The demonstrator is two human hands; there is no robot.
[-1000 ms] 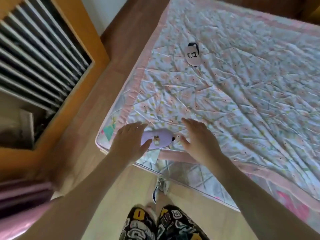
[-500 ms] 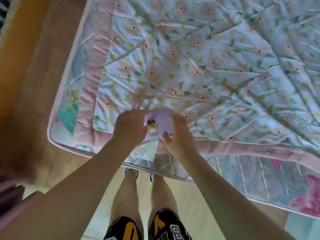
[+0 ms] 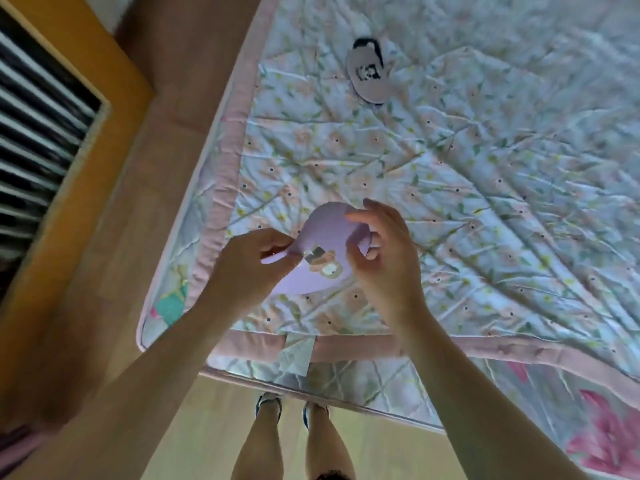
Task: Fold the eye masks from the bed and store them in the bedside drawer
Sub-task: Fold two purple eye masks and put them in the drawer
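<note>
Two hands hold one lilac eye mask (image 3: pixel 325 244) above the bed's quilt (image 3: pixel 485 188).
Left hand (image 3: pixel 247 268) pinches its left end; right hand (image 3: pixel 384 258) curls round the right end. A grey eye mask (image 3: pixel 369 76) lies well apart, further up the quilt.

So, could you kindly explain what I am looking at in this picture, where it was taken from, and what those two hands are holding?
There is no machine here: a person wears a wide-angle camera on the head, looking down past their own bare arms, legs and shoes. They stand at the corner of a bed covered by a floral quilt with a pink border. The left hand and the right hand both pinch a lilac fabric eye mask with a small cartoon patch, held up above the quilt. Further up the bed lies a second, grey oval eye mask with a black-and-white print, untouched. At the left stands an orange wooden frame with dark slats.
</note>
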